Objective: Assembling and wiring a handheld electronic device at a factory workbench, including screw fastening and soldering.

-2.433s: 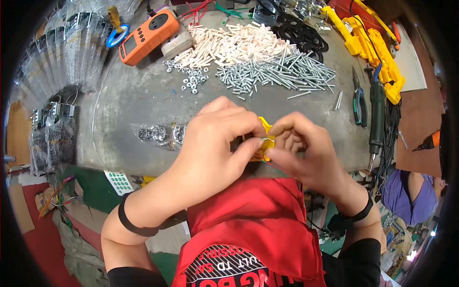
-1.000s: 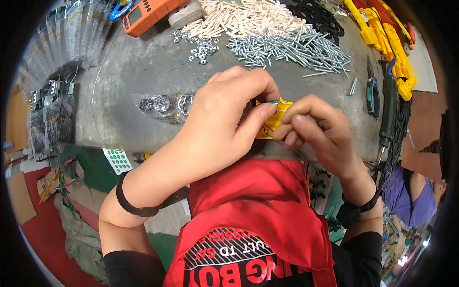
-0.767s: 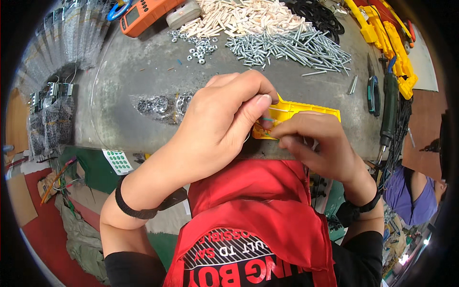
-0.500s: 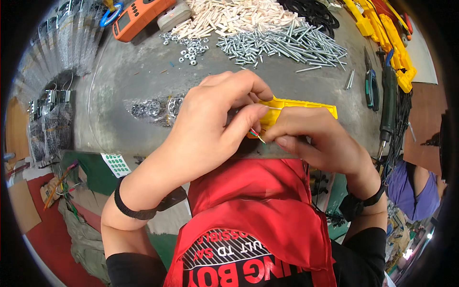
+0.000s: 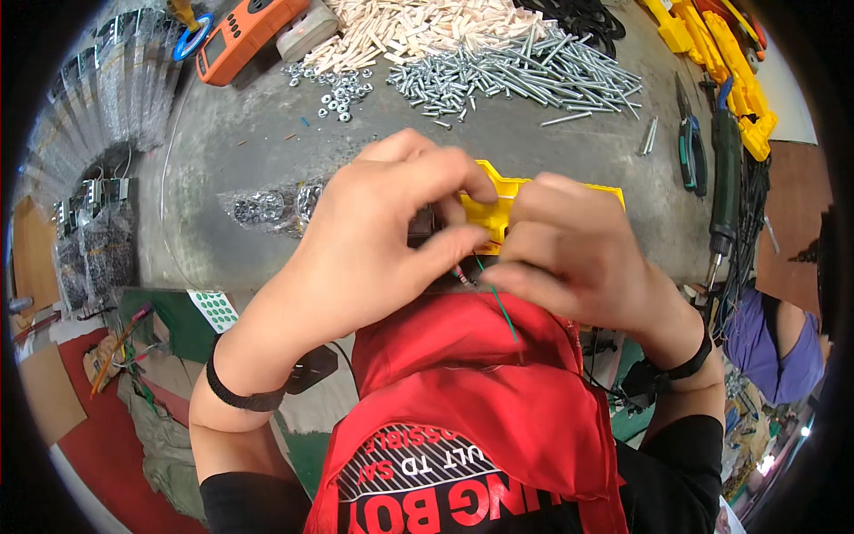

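My left hand (image 5: 382,227) is curled at the left end of a yellow plastic housing (image 5: 487,212) by the table's near edge. Its thumb and forefinger bend around a dark part (image 5: 422,224), only a bit of which shows, with wires coming out below the thumb. One thin green wire (image 5: 503,311) runs down over the red apron. Beside it pokes out a short reddish wire end (image 5: 461,274). To the right, my right hand (image 5: 569,245) is closed, slightly blurred, its fingertips close to the green wire; whatever it pinches is hidden. The housing passes behind its knuckles.
Behind the hands lie piles of screws (image 5: 525,76), wooden sticks (image 5: 427,31) and nuts (image 5: 338,96). An orange meter (image 5: 245,40) sits far left. Pliers (image 5: 689,147) and a green electric screwdriver (image 5: 725,169) lie right. A clear-wrapped part (image 5: 262,207) is beside my left hand.
The green wire now hangs down over the apron, where earlier only short wire ends showed between my fingertips. My right hand has turned and its fingers have lifted a little.
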A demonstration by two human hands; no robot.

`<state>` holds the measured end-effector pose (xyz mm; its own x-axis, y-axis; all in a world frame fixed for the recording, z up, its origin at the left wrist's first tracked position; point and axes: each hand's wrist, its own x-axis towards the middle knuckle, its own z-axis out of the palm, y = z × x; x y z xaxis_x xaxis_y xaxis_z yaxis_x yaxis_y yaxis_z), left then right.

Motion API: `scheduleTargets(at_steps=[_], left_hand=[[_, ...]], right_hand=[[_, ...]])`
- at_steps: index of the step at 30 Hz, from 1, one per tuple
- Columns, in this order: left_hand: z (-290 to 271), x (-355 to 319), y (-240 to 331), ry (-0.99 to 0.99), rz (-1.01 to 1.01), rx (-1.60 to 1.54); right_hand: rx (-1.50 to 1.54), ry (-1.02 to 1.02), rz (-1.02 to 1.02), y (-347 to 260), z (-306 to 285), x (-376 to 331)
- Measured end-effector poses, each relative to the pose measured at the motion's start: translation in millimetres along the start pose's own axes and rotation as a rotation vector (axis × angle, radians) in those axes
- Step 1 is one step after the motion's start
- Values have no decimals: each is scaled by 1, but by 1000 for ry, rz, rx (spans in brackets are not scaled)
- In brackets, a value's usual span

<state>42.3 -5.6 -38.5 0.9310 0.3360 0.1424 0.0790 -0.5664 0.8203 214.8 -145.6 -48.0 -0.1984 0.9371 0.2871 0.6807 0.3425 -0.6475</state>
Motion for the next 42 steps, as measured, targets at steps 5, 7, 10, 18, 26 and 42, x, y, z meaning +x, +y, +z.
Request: scheduleTargets(at_steps=[5, 7, 10, 18, 26, 42], left_hand=[[0, 0, -1, -161, 298, 248], [4, 1, 3, -188, 356, 335], [8, 6, 9, -221, 426, 325], [-13, 34, -1, -165, -251, -379], [-9, 35, 7, -74, -416, -438], [10, 25, 4, 137, 17, 208]], right_hand=[[248, 93, 254, 8, -4, -19], [352, 21, 228, 4, -12, -20], [499, 65, 247, 5, -30, -23], [-162, -53, 214, 19, -18, 9], [-139, 1, 149, 20, -16, 8], [-259, 297, -10, 8, -14, 11]])
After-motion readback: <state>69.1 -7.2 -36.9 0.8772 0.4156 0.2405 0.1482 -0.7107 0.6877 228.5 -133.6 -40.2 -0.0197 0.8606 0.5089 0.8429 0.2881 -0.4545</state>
